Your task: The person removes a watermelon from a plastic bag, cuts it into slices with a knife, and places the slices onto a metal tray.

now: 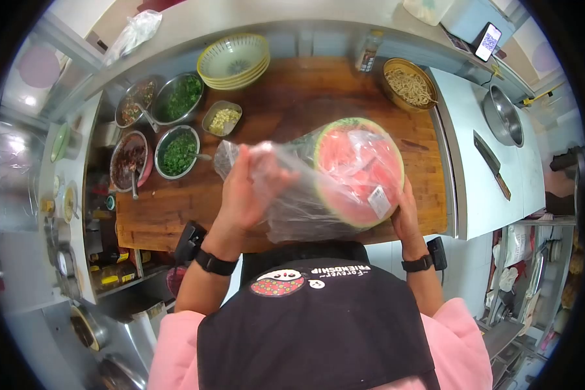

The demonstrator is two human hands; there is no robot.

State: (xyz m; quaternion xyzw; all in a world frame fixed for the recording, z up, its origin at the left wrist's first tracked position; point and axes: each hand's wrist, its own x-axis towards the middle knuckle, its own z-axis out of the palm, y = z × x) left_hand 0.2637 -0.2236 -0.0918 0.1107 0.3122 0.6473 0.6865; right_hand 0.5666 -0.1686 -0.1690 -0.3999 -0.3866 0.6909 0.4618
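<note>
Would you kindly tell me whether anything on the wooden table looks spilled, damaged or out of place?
I see no clear spill or damage. Slightly odd is the cut watermelon, loosely covered in crumpled clear plastic between the left hand and right hand, because foods nearby, like the chopped greens, sit uncovered.

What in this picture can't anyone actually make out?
All in the head view:
Watermelon: underside hidden by its own cut face.
White label: print too small to read.
Left hand: exact grip blurred amid clear plastic.
Bottle at the back: label too small.
Black apron: cut off by the bottom edge.
</note>
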